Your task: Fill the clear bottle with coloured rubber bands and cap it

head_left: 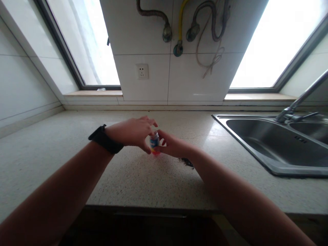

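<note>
A small clear bottle point(154, 142) with a blue label and a pinkish-red lower part stands upright on the speckled stone counter point(143, 181). From the right, my right hand point(172, 144) grips it, thumb low and fingers near its upper side. My left hand point(135, 132) curves around the left side and over the top, fingers and thumb spread apart; whether a fingertip touches the bottle I cannot tell. Beside my right wrist lies a dark, bristly-looking thing point(187, 162), partly hidden by the forearm. A black watch point(106, 139) is on my left wrist.
A steel sink point(256, 143) with a faucet point(284, 114) is set into the counter at right. Behind is a tiled wall with a socket point(142, 71), hoses and a yellow pipe point(180, 24). Windows flank it. The counter's front edge runs below my arms.
</note>
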Tool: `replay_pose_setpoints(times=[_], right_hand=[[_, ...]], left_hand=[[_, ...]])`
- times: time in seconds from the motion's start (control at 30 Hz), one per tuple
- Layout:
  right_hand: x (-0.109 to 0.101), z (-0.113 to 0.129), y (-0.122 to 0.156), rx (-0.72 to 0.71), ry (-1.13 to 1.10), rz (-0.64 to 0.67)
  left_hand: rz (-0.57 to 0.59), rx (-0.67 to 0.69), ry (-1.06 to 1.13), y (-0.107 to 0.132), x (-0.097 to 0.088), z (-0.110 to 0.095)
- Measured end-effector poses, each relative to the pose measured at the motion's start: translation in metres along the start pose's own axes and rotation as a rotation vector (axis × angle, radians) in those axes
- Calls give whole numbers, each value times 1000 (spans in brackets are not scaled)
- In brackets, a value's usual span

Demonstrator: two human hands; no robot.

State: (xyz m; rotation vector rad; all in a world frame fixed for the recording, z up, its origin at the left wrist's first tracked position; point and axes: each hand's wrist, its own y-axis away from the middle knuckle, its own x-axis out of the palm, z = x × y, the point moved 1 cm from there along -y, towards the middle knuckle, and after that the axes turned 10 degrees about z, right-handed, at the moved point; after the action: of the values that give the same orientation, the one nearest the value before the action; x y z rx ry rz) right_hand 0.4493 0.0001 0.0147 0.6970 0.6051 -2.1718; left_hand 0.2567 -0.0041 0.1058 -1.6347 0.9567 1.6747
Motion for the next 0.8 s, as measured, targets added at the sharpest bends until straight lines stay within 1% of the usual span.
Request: replay_pose_setpoints(times=[0.13, 0.27, 0.33, 0.4, 0.47, 0.53, 0.63, 0.7, 0.8], right_hand=[[1, -3, -2, -32, -67, -5], [1, -7, -3, -34, -82, -9], [1, -8, -2, -35, -76, -11], [1, -10, -2, -36, -77, -8], [1, -14, -1, -18, -72, -9], [1, -17, 0, 5, -62, -16], [0, -19, 1, 23, -46, -12], [0, -18, 1, 14, -46, -3], [-1, -13, 1, -8, -65, -8]], left_hand=[[52, 69, 115, -16, 2, 10], [38, 86, 301, -26, 3, 15], [66, 96, 269, -27, 0, 13], [97, 104, 162, -25, -7, 9], [94, 94, 71, -21, -15, 4], [71, 72, 27, -17, -24, 1], [40, 55, 2, -12, -33, -1], [35, 72, 13, -10, -34, -2], [81, 98, 49, -12, -31, -2]])
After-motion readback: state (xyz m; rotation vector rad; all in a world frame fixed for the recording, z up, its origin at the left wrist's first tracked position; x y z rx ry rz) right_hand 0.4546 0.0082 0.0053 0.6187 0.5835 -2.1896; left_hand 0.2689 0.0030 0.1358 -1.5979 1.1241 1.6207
